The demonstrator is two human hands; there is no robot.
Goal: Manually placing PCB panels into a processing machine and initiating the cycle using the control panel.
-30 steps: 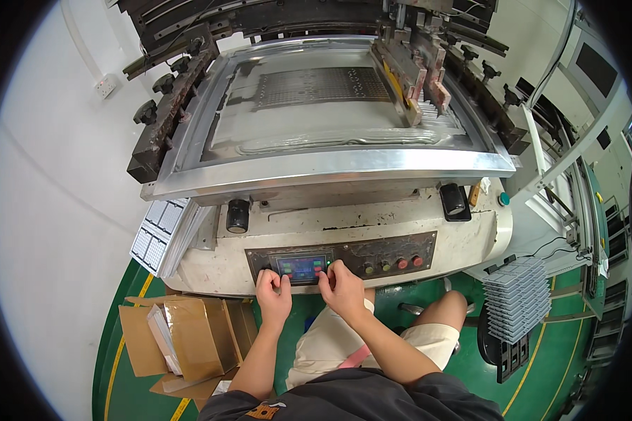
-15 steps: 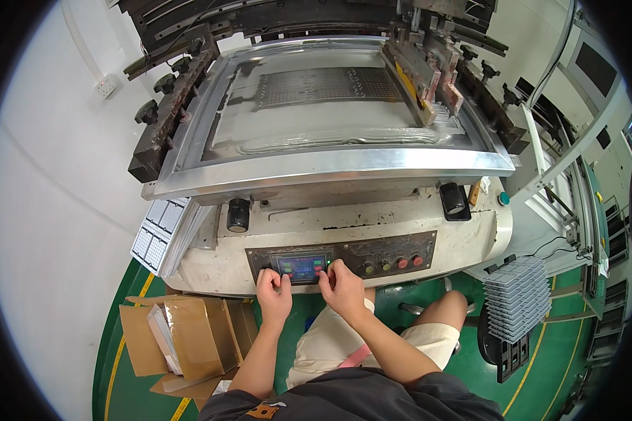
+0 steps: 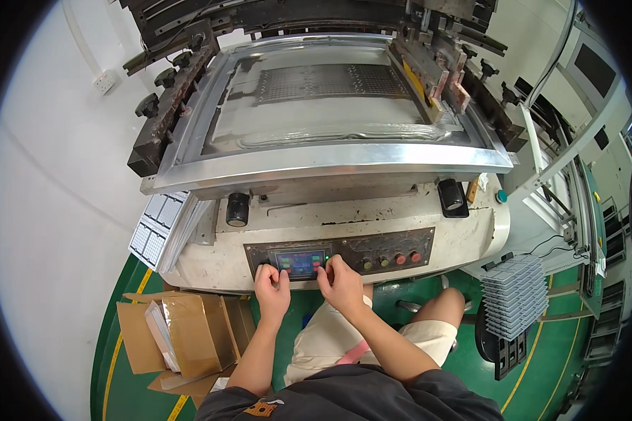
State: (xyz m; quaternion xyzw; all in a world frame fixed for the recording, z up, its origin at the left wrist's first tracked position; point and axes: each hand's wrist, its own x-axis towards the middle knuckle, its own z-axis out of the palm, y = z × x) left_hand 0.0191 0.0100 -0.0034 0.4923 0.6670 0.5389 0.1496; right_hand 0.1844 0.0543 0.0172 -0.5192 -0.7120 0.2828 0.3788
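Observation:
My left hand (image 3: 272, 292) rests at the lower left corner of a small lit touch screen (image 3: 300, 263), its fingers curled in and the thumb by the screen's edge. At the lower right corner of the same screen is my right hand (image 3: 341, 286), also curled, thumb and fingertips close together near a red on-screen key. Nothing shows in either hand. The screen sits in a dark, worn control panel (image 3: 344, 245) on the front of a cream screen-printing machine (image 3: 393, 223). Round green and red push buttons (image 3: 406, 258) line the panel's right part.
Above the panel lies a metal-framed printing screen (image 3: 330, 165) with grey ink and a squeegee carriage (image 3: 428, 84). Stacked printed sheets (image 3: 158, 224) lean at left, over an open cardboard box (image 3: 196, 330). Grey slatted trays (image 3: 516, 295) are piled at right.
The squeegee carriage has shifted slightly to the right over the printing screen. Both hands stay at the touch screen, with hardly any movement.

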